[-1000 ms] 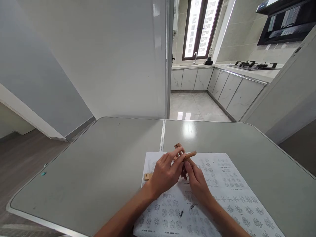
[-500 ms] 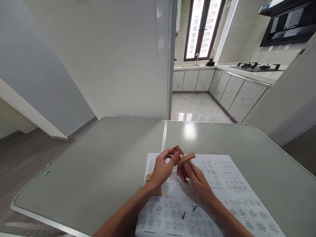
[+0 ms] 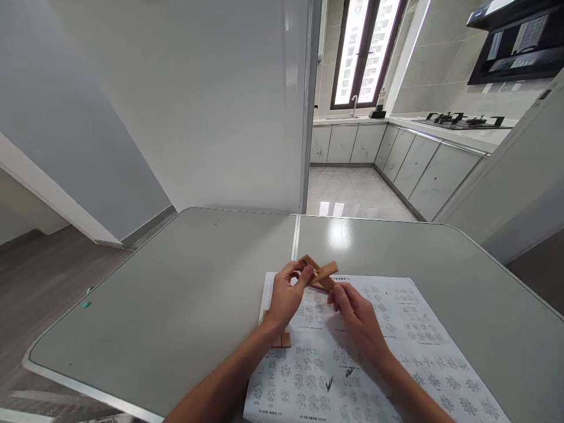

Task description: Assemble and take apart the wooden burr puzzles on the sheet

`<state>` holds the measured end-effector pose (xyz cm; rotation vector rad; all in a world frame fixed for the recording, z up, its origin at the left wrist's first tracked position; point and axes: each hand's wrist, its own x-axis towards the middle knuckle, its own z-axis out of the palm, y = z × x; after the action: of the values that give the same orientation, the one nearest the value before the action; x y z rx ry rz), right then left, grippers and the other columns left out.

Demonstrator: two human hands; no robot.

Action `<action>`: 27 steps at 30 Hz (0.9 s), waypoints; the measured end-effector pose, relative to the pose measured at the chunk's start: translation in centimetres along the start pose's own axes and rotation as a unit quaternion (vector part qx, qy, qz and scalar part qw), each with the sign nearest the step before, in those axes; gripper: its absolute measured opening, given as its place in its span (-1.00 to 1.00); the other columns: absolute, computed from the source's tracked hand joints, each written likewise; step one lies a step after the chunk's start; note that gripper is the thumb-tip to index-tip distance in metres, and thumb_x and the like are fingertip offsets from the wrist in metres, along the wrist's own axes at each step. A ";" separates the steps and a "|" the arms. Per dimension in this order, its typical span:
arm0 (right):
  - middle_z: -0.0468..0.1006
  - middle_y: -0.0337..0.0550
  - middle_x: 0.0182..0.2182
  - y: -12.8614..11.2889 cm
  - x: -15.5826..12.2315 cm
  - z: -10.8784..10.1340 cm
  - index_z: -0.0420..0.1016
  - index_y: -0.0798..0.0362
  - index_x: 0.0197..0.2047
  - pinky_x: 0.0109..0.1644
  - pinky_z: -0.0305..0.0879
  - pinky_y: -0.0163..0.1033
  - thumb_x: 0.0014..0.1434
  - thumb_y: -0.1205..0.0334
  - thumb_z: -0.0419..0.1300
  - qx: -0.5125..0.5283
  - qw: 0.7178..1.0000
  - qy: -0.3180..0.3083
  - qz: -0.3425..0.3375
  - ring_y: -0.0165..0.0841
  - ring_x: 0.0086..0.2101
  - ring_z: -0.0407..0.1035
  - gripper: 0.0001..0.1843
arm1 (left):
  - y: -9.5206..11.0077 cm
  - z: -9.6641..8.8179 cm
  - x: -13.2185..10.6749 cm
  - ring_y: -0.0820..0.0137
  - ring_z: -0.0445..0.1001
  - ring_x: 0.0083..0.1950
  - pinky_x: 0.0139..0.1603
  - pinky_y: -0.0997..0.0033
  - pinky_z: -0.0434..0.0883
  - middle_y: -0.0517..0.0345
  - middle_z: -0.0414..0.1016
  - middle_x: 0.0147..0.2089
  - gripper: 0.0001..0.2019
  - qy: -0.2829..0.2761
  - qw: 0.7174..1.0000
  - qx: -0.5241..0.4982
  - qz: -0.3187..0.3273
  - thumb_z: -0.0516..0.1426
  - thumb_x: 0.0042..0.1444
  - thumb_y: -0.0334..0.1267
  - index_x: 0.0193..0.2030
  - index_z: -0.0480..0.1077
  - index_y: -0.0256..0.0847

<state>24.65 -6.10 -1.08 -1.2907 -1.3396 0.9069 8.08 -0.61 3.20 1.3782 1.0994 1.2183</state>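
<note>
Closest to me, two bare forearms reach over a printed sheet (image 3: 423,329) covered in small line drawings. Loose wooden blocks (image 3: 285,340) lie on it, partly hidden by the left wrist. Just beyond, the left hand (image 3: 285,299) has thumb and fingers closed on some crossed wooden pieces (image 3: 326,272), pinching them near their left side; they sit up above the sheet's far edge, one bar poking out to the right past the thumb. The right hand (image 3: 359,311) is curled at their lower right end, but I can't tell whether its fingertips grip them. The grey table (image 3: 154,305) stretches past. Through the doorway are pale cabinets (image 3: 408,161), a gas stove (image 3: 467,121) and, farthest, a tall window (image 3: 368,53).
</note>
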 end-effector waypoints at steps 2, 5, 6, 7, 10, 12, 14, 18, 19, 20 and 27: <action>0.55 -0.08 -0.23 0.4 0.3 -0.3 0.52 -0.02 -0.08 -0.12 0.33 -0.09 0.48 -0.16 0.03 -0.062 0.997 0.037 -0.030 -0.18 -0.24 0.41 -0.57 | -0.2 -0.2 0.4 0.27 0.57 -0.13 -0.03 0.35 0.45 0.07 0.63 -0.22 -0.60 0.026 0.999 -0.039 -0.015 0.26 0.24 0.14 -0.24 0.58 -0.22; 0.53 0.03 0.00 1.7 0.7 -0.6 0.52 -0.04 0.05 0.07 0.35 0.05 0.46 -0.11 0.09 -0.151 0.983 0.063 -0.086 -0.06 -0.02 0.41 -0.63 | -0.4 -0.6 0.9 0.33 0.54 -0.21 -0.15 0.43 0.41 0.12 0.60 -0.28 -0.57 0.053 0.994 -0.085 -0.042 0.29 0.19 0.17 -0.25 0.58 -0.24; 0.51 0.05 0.03 2.2 0.8 -0.6 0.51 -0.04 0.09 0.11 0.34 0.09 0.45 -0.09 0.10 -0.177 0.977 0.066 -0.096 -0.03 0.03 0.39 -0.64 | -0.5 -0.6 1.0 0.35 0.52 -0.24 -0.18 0.44 0.39 0.15 0.59 -0.31 -0.57 0.057 0.993 -0.094 -0.047 0.30 0.18 0.17 -0.25 0.58 -0.24; 0.50 0.06 0.06 2.7 0.9 -0.7 0.50 -0.05 0.12 0.15 0.32 0.13 0.45 -0.07 0.12 -0.198 0.972 0.067 -0.103 -0.01 0.06 0.37 -0.64 | -0.5 -0.7 1.1 0.37 0.51 -0.26 -0.19 0.45 0.38 0.17 0.58 -0.32 -0.57 0.060 0.992 -0.101 -0.049 0.31 0.17 0.17 -0.25 0.59 -0.24; 0.53 0.04 0.07 3.9 1.1 -0.8 0.49 -0.06 0.15 0.19 0.30 0.19 0.44 -0.01 0.14 -0.240 0.963 0.057 -0.112 0.00 0.07 0.34 -0.67 | -0.6 -0.7 1.1 0.41 0.47 -0.28 -0.20 0.47 0.37 0.19 0.56 -0.33 -0.58 0.061 0.990 -0.118 -0.052 0.33 0.15 0.15 -0.25 0.60 -0.25; 0.55 0.02 0.04 4.3 1.1 -0.9 0.49 -0.05 0.12 0.18 0.31 0.18 0.45 0.02 0.14 -0.252 0.960 0.049 -0.111 -0.02 0.05 0.34 -0.70 | -0.5 -0.6 1.0 0.40 0.47 -0.27 -0.20 0.48 0.37 0.17 0.56 -0.32 -0.58 0.051 0.989 -0.128 -0.058 0.33 0.16 0.15 -0.25 0.60 -0.25; 0.56 0.01 0.03 4.3 1.1 -0.9 0.50 -0.05 0.10 0.17 0.32 0.17 0.45 0.03 0.14 -0.254 0.960 0.046 -0.107 -0.03 0.05 0.34 -0.72 | -0.4 -0.6 0.9 0.39 0.47 -0.24 -0.20 0.48 0.37 0.15 0.56 -0.30 -0.59 0.044 0.988 -0.134 -0.061 0.33 0.17 0.14 -0.24 0.59 -0.25; 0.54 0.02 0.03 4.1 1.0 -1.0 0.53 -0.04 0.10 0.16 0.35 0.12 0.44 0.03 0.14 -0.248 0.963 0.041 -0.092 -0.03 0.06 0.35 -0.70 | 0.1 -0.6 0.7 0.36 0.47 -0.21 -0.17 0.46 0.37 0.14 0.55 -0.29 -0.59 0.043 0.990 -0.117 -0.068 0.32 0.17 0.14 -0.25 0.58 -0.24; 0.54 0.02 0.04 4.0 1.0 -1.0 0.54 -0.04 0.10 0.16 0.35 0.12 0.44 0.03 0.14 -0.247 0.964 0.040 -0.089 -0.03 0.06 0.35 -0.70 | 0.2 -0.6 0.7 0.36 0.47 -0.22 -0.17 0.45 0.37 0.14 0.55 -0.29 -0.59 0.045 0.991 -0.108 -0.070 0.32 0.17 0.15 -0.25 0.59 -0.24; 0.54 0.02 0.03 3.9 1.0 -1.1 0.55 -0.04 0.10 0.15 0.36 0.11 0.44 0.02 0.14 -0.246 0.965 0.039 -0.086 -0.03 0.06 0.35 -0.69 | 0.2 -0.6 0.7 0.36 0.46 -0.21 -0.16 0.45 0.36 0.14 0.55 -0.29 -0.58 0.047 0.991 -0.099 -0.071 0.32 0.17 0.15 -0.25 0.59 -0.23; 0.56 -0.02 -0.09 2.9 0.9 -1.0 0.61 -0.06 -0.03 0.05 0.37 0.06 0.47 0.02 0.07 -0.224 0.972 0.027 -0.073 -0.07 -0.05 0.40 -0.68 | 0.1 -0.6 0.8 0.29 0.49 -0.13 -0.03 0.37 0.37 0.11 0.59 -0.26 -0.58 0.038 0.995 -0.081 -0.054 0.31 0.17 0.17 -0.28 0.60 -0.21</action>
<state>26.32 -4.89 -3.54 -1.5172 -1.6311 0.4761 7.54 0.26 3.40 1.1448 1.0874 1.2604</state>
